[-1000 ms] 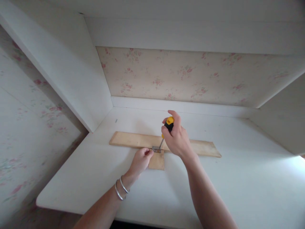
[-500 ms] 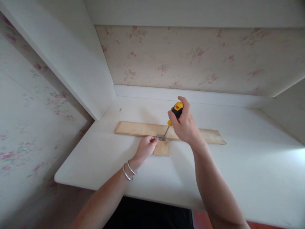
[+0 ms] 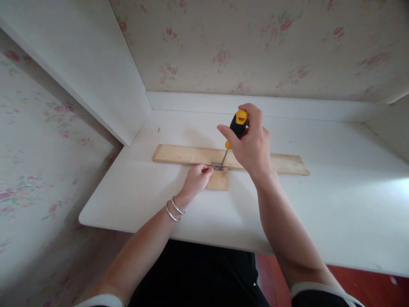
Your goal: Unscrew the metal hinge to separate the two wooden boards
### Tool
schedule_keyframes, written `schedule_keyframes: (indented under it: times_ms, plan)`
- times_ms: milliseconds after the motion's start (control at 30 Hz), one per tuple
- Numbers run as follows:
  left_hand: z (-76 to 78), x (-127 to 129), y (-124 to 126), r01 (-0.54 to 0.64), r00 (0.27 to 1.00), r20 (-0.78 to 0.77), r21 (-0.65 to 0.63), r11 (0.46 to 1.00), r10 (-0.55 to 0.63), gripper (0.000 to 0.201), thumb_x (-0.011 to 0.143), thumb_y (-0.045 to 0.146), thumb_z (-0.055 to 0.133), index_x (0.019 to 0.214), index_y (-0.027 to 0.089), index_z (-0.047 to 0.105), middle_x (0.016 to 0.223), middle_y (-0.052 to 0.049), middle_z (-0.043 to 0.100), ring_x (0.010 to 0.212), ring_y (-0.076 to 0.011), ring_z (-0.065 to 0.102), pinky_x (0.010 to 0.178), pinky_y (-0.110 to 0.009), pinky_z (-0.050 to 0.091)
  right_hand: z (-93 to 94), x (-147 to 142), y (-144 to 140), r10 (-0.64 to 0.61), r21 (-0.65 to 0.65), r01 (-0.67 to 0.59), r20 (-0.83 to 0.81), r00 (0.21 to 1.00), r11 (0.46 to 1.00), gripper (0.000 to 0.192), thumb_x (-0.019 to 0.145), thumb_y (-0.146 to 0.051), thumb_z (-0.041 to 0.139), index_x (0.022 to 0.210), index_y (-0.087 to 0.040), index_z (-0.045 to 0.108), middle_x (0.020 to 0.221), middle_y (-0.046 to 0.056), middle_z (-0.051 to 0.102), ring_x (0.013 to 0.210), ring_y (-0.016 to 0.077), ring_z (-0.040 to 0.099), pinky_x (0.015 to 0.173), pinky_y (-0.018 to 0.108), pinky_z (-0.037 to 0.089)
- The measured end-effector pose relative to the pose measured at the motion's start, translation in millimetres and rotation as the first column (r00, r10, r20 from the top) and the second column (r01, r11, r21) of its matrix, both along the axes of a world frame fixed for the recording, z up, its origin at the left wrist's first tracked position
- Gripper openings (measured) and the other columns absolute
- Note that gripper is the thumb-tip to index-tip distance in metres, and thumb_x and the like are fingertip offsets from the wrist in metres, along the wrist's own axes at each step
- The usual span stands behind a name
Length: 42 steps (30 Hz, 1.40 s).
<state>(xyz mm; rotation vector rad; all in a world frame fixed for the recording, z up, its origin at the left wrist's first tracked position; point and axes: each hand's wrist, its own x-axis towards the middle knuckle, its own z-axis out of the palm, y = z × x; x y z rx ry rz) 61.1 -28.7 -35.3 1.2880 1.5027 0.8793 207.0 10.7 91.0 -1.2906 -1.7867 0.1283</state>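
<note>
- We are gripping a screwdriver (image 3: 236,128) in our right hand (image 3: 252,147), fingers closed around the black and yellow handle, shaft tilting down and left to a small metal hinge (image 3: 217,166).
- Our left hand (image 3: 195,181) is pinching at the left end of the hinge, fingertips closed on it or on a small screw; too small to tell which.
- The hinge is sitting where a long wooden strip (image 3: 179,154) is meeting a short wooden piece (image 3: 218,181), near the middle of the white worktop (image 3: 319,213), closer to the back edge than the front.
- The long strip is lying parallel to the back edge; the short piece is butting against its near side, pointing toward the front edge.
- Since a second ago, the view is tipping down: the back wall is filling the top, our lap is showing below the front edge.
- Both hands are staying on the hinge through that; the screwdriver tip is not leaving it, the wood is not shifting on the worktop.
- We judge this as the screw still being driven, the hinge not yet fastened.
- Two bangles (image 3: 174,209) are sitting on the left wrist.
- A tiny dark speck (image 3: 158,129), maybe a screw, is lying near the back left corner.
</note>
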Motion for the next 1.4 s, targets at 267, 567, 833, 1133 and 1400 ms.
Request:
schedule_keyframes:
  times_ms: [267,567,833,1133,1400]
  plan:
    - [-4.1,-0.4,1.0,-0.014,1.0,0.011,0.024,1.0,0.014,0.033,0.078,0.046,0.051,0.08,0.015,0.064,0.064,-0.001,0.057,0.053,-0.0099,0.046,0.045,-0.021,0.026,1.0,7.5,2.5,0.156,-0.022,-0.156,0.004,0.988,0.988,0.055,0.087,-0.033,0.039,0.139,-0.027,0.019,0.121,0.009,0.052,0.102,0.0239,0.056,0.082,0.045,0.047]
    - [4.4,0.7,-0.2,-0.02,1.0,0.013,-0.016,1.0,0.02,0.033,0.077,0.045,0.052,0.078,0.015,0.063,0.057,0.001,0.054,0.048,-0.0093,0.044,0.045,-0.022,0.026,3.6,3.7,-0.4,0.059,0.02,-0.059,0.017,0.998,0.998,0.047,0.087,-0.036,0.044,0.131,-0.026,0.031,0.117,0.007,0.056,0.102,0.0243,0.056,0.083,0.044,0.046]
    - [3.8,0.0,-0.5,-0.019,1.0,0.024,-0.03,0.999,0.019,0.034,0.077,0.046,0.051,0.077,0.014,0.064,0.054,0.001,0.051,0.046,-0.0092,0.042,0.043,-0.022,0.024,10.2,4.1,-8.1,-0.039,0.08,0.033,0.068,0.997,0.996,0.04,0.087,-0.042,0.045,0.122,-0.022,0.043,0.116,0.011,0.051,0.097,0.0227,0.055,0.076,0.039,0.047]
    - [6.7,-5.5,0.8,0.015,1.0,0.02,-0.009,1.0,-0.015,0.031,0.076,0.043,0.052,0.07,0.014,0.062,0.05,0.002,0.049,0.046,-0.0097,0.042,0.044,-0.022,0.023,63.3,17.6,34.4,-0.093,-0.009,0.123,0.607,0.79,0.992,0.054,0.074,-0.064,0.048,0.074,-0.013,0.065,0.079,0.01,0.066,0.092,0.0291,0.062,0.071,0.043,0.045]
    - [4.8,-9.1,-2.2,0.044,0.999,0.022,0.008,0.999,-0.044,0.03,0.077,0.042,0.051,0.066,0.015,0.058,0.048,0.001,0.049,0.044,-0.0109,0.047,0.045,-0.023,0.028,93.0,33.6,96.7,0.546,-0.696,-0.034,0.53,0.648,0.717,0.063,0.072,-0.052,0.031,0.079,-0.001,0.066,0.052,-0.004,0.062,0.033,0.0029,0.049,0.039,0.019,0.028]
